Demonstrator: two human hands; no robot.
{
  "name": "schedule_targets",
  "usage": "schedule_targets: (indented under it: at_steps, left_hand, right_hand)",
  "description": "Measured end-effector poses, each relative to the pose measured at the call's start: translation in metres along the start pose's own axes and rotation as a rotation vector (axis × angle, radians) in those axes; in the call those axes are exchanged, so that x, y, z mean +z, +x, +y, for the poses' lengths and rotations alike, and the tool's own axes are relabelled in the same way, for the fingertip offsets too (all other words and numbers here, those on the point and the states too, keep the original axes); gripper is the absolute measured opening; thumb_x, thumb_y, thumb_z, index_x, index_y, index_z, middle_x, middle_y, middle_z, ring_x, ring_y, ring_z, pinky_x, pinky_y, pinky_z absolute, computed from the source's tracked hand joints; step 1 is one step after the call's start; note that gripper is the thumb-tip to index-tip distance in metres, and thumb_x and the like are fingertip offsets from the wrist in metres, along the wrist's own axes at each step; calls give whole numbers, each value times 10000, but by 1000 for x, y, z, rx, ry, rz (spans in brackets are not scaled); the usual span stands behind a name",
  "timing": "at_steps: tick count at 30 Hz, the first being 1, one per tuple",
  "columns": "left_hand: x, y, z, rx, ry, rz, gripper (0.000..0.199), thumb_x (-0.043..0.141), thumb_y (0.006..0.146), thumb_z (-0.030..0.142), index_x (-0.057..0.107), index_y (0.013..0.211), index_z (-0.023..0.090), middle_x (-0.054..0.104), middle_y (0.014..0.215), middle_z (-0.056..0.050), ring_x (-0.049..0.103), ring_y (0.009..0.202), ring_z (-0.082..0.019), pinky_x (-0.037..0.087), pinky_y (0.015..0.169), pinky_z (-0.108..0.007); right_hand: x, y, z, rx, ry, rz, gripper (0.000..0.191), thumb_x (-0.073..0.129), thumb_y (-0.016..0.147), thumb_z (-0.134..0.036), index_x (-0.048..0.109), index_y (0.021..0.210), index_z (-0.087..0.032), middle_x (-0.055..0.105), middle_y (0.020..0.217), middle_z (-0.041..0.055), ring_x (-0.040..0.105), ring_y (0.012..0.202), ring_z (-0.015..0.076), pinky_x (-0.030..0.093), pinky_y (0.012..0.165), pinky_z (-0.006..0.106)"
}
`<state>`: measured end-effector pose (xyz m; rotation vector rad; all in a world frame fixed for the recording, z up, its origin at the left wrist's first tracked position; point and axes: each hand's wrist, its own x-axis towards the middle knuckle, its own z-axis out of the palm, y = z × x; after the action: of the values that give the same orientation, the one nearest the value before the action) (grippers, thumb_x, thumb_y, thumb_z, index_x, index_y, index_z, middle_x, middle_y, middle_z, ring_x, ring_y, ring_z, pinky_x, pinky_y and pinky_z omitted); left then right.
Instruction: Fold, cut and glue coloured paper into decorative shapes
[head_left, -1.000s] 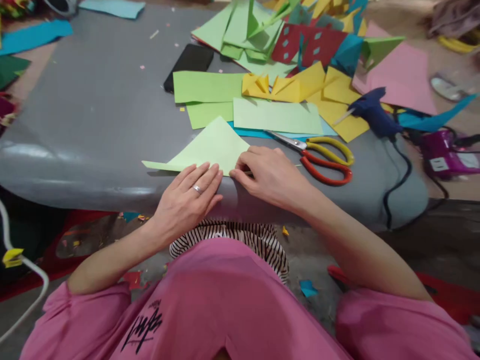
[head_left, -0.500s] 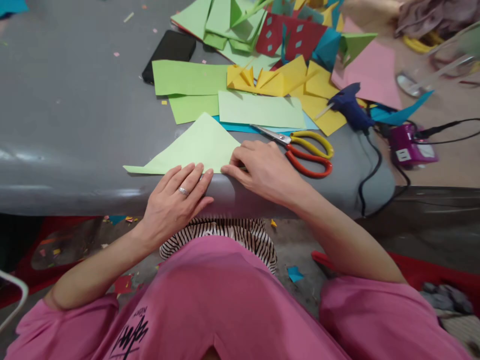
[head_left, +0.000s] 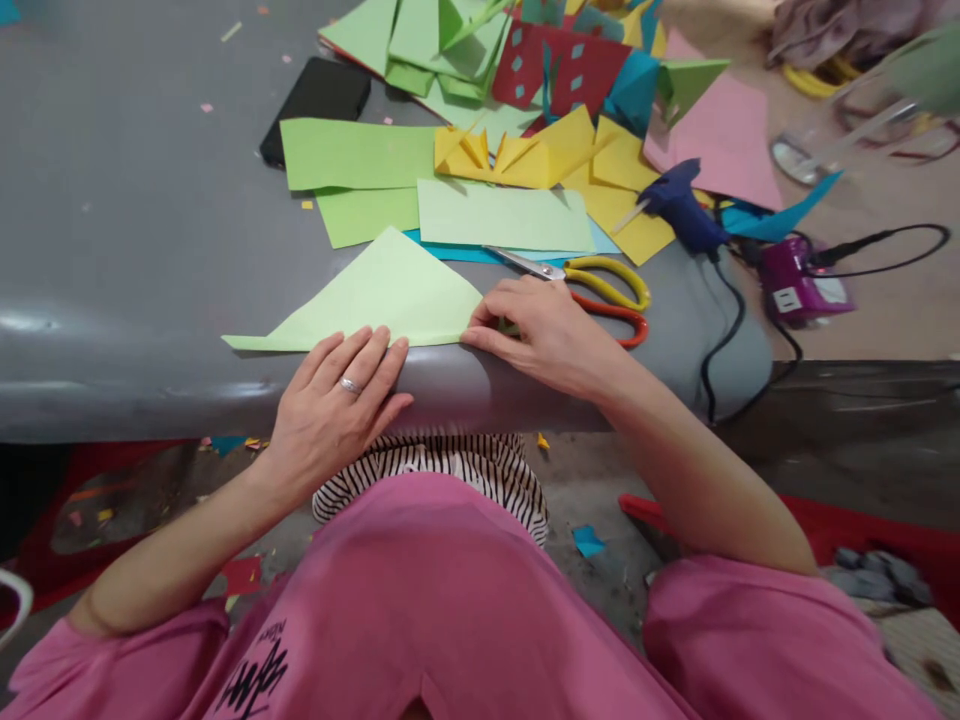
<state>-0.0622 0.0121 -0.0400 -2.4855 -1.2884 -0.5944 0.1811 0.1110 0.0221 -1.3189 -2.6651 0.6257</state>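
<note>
Left hand (head_left: 339,398): lay palm-down across the near edge of the grey worktop (head_left: 142,220), fingers extended, a ring on one; its fingertips pressed on the sheet's folded near border.
Right hand (head_left: 538,335): thumb and curled forefinger pinched the sheet's right end, just inside the same edge.
Pale green sheet (head_left: 379,285): lay along the near edge, its peak toward the far edge and a narrow tip running left.
Scissors (head_left: 553,271): lay just beyond the right hand, blades pointing left, yellow and red handles toward the right edge.
Glue gun (head_left: 686,208): rested near the right edge; its cord (head_left: 736,300) trailed to the near right corner.
Pale green strip (head_left: 502,218): lay beyond the scissors, overlapping a blue strip (head_left: 457,246).
Bright green strip (head_left: 360,155): lay farther in, touching yellow folded paper (head_left: 559,150).
Black slab (head_left: 322,100): lay behind the green strip.
Red cut-out (head_left: 551,68): stood among folded green pieces (head_left: 450,45) toward the far edge.
</note>
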Motion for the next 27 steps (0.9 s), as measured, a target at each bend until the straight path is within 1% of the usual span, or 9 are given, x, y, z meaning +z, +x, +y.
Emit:
schedule_targets:
  at_steps: [4,8,10,15,18,22,25,27]
  left_hand:
    - [-1,2,2,-7,22,-5,591,610,971,377,494,1466,74,663,1364,-178,630,1240,-311,439,1113,-445]
    - [-1,5,6,-32,66,-33,637,585,964,515,513,1465,128,673,1327,-175,640,1197,-325,445,1089,-470]
    - [0,6,9,-35,84,-46,650,580,954,556,528,1458,148,671,1314,-176,637,1183,-329,442,1082,-477]
    - [2,7,11,-40,84,-12,651,596,950,538,517,1464,146,658,1305,-189,611,1188,-327,424,1090,-480]
    - [3,6,12,-47,70,-25,675,603,948,523,478,1498,153,648,1312,-197,595,1200,-337,412,1097,-494]
    - [4,4,12,-57,41,-36,722,604,945,516,409,1550,172,633,1333,-206,578,1218,-353,407,1099,-519]
    - [5,3,12,-62,5,-37,739,612,942,504,392,1562,166,618,1350,-222,566,1236,-367,401,1104,-536]
    - [5,3,12,-65,-1,-41,724,615,941,503,421,1545,154,617,1351,-228,565,1239,-372,398,1107,-539]
  right_hand:
    - [-3,4,-2,33,19,-59,237,564,961,-361,687,882,-175,681,961,77,560,915,223,341,818,357]
    - [-6,6,-1,75,-25,-89,257,565,963,-379,702,890,-175,661,963,72,550,901,217,332,814,359]
    - [-7,4,0,110,-54,-89,274,574,964,-396,710,883,-172,655,953,70,550,888,212,329,814,360]
    - [-9,-2,-1,177,-97,-83,289,588,968,-406,714,862,-169,672,944,67,566,900,212,328,808,354]
    - [-9,-7,0,190,-136,-53,275,578,969,-378,696,831,-171,685,958,68,569,945,227,325,807,356]
    - [-8,-13,4,247,-185,0,252,570,951,-363,669,818,-174,690,945,81,568,997,261,329,801,364]
    - [-6,-21,4,276,-259,45,240,552,953,-367,669,877,-172,696,999,111,571,1010,287,342,822,393]
    - [-2,-28,0,278,-364,136,208,527,960,-302,678,977,-160,704,1082,143,576,1035,309,350,846,421]
